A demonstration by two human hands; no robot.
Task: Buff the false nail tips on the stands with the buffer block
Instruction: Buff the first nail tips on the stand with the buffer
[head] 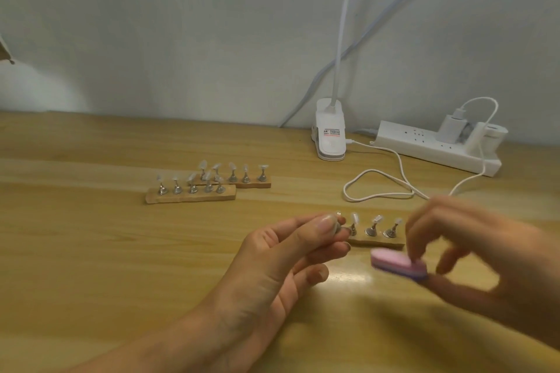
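1. The person's left hand (288, 257) is curled. Its thumb and fingertips pinch one small metal stand (341, 229) with a clear nail tip (335, 216) on top.
2. That stand is held at the left end of the near wooden strip (375, 242). I cannot tell whether it touches the strip.
3. The right hand (472, 254) is blurred. Its thumb and fingers grip the right end of the pink buffer block (397, 263).
4. The block has a purple underside and sits tilted, with its left end free. It is just in front of the near strip and apart from the pinched nail tip.
5. Three more stands (374, 227) sit in a row on the near strip, each with a clear tip.
6. Farther back and to the left on the tabletop (91, 251) lie two more strips. The front strip (191, 196) partly overlaps the rear strip (254, 185) from where I stand, and each holds five tipped stands.
7. A white clip lamp (330, 136) stands by the wall, its neck rising out of sight.
8. To the right of the lamp is a white power strip (424, 145) with a charger (451, 127) plugged in.
9. A white cable (378, 188) loops across the tabletop between the power strip and the right hand.
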